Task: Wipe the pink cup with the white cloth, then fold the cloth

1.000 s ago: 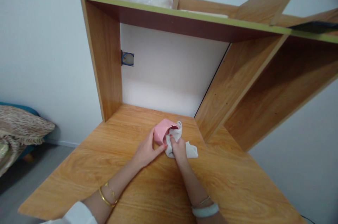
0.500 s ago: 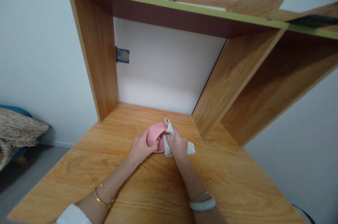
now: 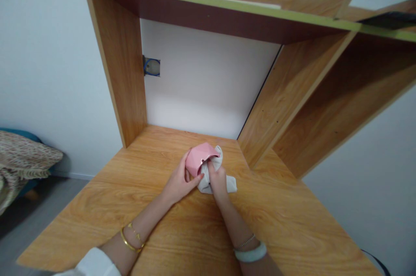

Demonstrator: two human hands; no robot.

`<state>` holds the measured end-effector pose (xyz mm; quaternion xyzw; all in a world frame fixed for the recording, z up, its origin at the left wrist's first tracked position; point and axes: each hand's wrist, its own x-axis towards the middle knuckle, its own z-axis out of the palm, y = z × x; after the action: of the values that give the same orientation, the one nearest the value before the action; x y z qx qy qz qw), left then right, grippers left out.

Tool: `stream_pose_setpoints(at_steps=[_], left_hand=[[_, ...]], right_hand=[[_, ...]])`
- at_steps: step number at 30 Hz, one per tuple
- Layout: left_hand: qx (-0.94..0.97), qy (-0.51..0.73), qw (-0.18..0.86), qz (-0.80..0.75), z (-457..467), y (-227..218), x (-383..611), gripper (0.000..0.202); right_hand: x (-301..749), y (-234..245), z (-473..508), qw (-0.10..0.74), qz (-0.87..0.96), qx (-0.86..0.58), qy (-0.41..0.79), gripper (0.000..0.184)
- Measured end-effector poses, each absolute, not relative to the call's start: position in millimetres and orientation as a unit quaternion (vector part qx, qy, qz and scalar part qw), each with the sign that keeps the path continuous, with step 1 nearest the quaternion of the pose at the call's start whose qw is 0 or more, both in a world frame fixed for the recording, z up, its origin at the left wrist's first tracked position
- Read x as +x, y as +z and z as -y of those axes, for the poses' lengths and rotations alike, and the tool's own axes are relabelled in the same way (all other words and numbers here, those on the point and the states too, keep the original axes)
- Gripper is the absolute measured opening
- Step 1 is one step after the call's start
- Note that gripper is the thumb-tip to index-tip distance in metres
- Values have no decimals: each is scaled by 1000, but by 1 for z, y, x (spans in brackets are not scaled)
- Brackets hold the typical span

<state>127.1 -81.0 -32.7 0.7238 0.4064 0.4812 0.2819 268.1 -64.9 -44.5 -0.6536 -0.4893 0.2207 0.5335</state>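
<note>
At the far part of the worktop [image 3: 276, 228], left hand [image 3: 179, 184] grips the left side of a tilted pink bowl [image 3: 200, 157], thumb by the rim; right hand [image 3: 218, 180], closed on pale cloth [image 3: 206, 184], sits at its opening. Judged light, stiff, slick-faceted, possibly brittle: hold by outer walls. Wooden shelving [image 3: 118, 63] beyond.

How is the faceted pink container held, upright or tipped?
Tipped: the faceted pink container opens sideways, toward the right hand and the pale grey fabric cloth.
</note>
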Motion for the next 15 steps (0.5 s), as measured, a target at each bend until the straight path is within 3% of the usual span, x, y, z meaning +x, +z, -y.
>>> stream_pose_setpoints(at_steps=[3, 10, 15], left_hand=[[712, 482, 295, -416, 80, -34, 127, 76], [752, 419, 196, -469, 76, -27, 112, 71], [778, 420, 165, -437, 76, -25, 107, 73]], right_hand=[[273, -44, 63, 494, 524, -666, 194, 36], [284, -38, 69, 331, 622, -708, -43, 46], [278, -42, 70, 390, 627, -673, 41, 32]])
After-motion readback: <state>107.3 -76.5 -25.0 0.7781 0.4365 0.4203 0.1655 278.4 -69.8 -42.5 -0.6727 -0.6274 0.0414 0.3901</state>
